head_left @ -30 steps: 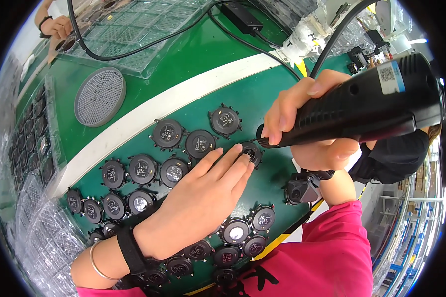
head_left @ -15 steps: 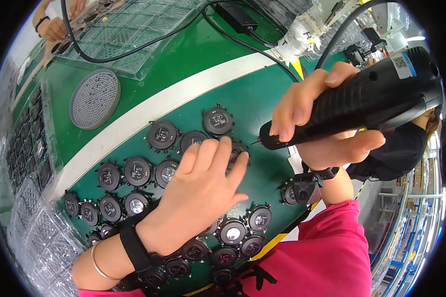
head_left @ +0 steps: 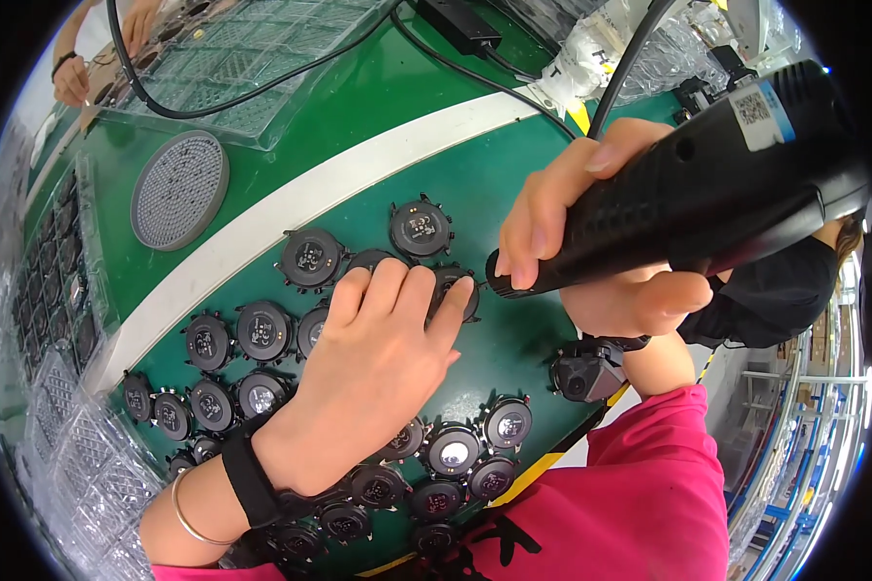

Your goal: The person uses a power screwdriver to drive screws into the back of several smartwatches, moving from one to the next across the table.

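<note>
My right hand [head_left: 601, 223] is wrapped round a thick black electric screwdriver [head_left: 707, 184], held tilted with its nose low at the left. That nose meets the right edge of a round black watch case [head_left: 467, 302]. My left hand [head_left: 378, 339] bends its fingers over this same case and steadies it on the green mat; the hand hides much of it. Touching close by are another watch case [head_left: 420, 229], lying back up, and one partly covered by my knuckles [head_left: 369, 259]. A further watch case [head_left: 310, 259] lies to their left.
Several watch cases [head_left: 264, 330] lie in rows on the green mat [head_left: 513, 358]. Beyond a white strip sit a grey perforated dish [head_left: 179, 191] and clear trays [head_left: 262, 92]. Black cables [head_left: 262, 97] cross the far side. Another person's hand [head_left: 71, 81] works at far left.
The screwdriver has moved left and its nose has come up against the watch case, hiding the bit that showed before. My left hand has shifted slightly left.
</note>
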Available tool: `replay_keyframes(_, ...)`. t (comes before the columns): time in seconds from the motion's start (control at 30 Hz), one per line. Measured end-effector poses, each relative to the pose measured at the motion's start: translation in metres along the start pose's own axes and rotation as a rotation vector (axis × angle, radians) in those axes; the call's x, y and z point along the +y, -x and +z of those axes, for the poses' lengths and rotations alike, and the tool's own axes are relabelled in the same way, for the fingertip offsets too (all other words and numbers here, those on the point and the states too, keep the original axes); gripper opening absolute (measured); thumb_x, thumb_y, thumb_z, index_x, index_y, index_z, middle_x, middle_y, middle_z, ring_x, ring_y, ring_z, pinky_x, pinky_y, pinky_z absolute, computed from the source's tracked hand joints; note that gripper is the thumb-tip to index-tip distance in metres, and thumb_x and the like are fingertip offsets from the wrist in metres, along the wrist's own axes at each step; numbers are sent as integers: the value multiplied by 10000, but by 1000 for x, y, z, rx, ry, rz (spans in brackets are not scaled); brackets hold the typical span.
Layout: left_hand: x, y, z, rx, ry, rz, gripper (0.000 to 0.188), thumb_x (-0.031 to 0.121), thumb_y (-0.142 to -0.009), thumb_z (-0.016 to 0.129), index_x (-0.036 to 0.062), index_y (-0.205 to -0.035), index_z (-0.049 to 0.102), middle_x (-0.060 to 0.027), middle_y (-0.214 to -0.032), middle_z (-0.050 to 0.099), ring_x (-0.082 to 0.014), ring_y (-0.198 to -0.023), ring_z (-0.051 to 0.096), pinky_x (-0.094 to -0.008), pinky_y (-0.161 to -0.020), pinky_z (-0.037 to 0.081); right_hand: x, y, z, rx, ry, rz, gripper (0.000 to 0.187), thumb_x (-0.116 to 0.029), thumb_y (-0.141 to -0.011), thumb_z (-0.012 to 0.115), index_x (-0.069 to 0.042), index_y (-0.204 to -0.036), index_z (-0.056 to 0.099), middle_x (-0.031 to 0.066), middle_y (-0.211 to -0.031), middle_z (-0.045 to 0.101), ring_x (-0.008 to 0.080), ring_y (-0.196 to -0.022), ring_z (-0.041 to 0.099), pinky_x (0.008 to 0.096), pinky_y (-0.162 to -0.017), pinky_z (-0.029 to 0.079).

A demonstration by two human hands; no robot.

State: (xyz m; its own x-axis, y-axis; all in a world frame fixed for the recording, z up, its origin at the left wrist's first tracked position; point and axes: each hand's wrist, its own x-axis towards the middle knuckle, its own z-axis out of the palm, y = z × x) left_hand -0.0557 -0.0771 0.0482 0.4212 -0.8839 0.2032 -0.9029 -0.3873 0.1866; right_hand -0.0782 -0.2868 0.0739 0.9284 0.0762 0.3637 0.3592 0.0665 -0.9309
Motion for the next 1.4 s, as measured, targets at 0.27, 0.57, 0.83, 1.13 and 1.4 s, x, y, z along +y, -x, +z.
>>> replay_keyframes(0.27, 1, -1, 0, 9, 0, 3, 517, 253, -772, 740, 37, -1232, 641, -50, -952, 533, -221, -1005, 502, -367, -922, 380, -1, -1, -7, -85, -77, -111, 867, -740, -739, 680, -91, -1230, 381, 121, -798, 559, 261, -628, 629, 400, -578, 555)
replay_keyframes(0.57, 4, 1, 4, 36, -65, 17, 517, 245, -772, 722, -12, -1214, 645, -42, -914, 532, -206, -972, 506, -356, -917, 385, 3, -8, -11, -187, -168, -251, 847, -734, -756, 674, -85, -1209, 375, 118, -793, 555, 258, -613, 623, 400, -571, 555)
replay_keyframes(0.83, 3, 1, 4, 41, -69, 28, 553, 253, -772, 722, -41, -1231, 629, -43, -916, 530, -197, -975, 502, -340, -902, 385, 13, -5, -3, -187, -175, -239, 845, -731, -758, 677, -78, -1198, 370, 119, -793, 556, 256, -611, 623, 398, -563, 556)
replay_keyframes(1.13, 2, 1, 4, 31, -66, 26, 547, 241, -770, 714, -46, -1228, 629, -38, -906, 522, -188, -960, 496, -333, -883, 384, 10, -7, -2, -227, -126, -209, 835, -708, -755, 698, -72, -1188, 375, 128, -790, 556, 263, -622, 627, 399, -573, 555)
replay_keyframes(1.4, 3, 2, 6, 42, -95, 34, 546, 233, -769, 704, -49, -1229, 624, -36, -900, 519, -183, -951, 494, -325, -882, 382, 1, -7, -1, -120, -95, -109, 807, -692, -778, 692, -65, -1182, 385, 133, -791, 554, 268, -616, 624, 395, -574, 550)
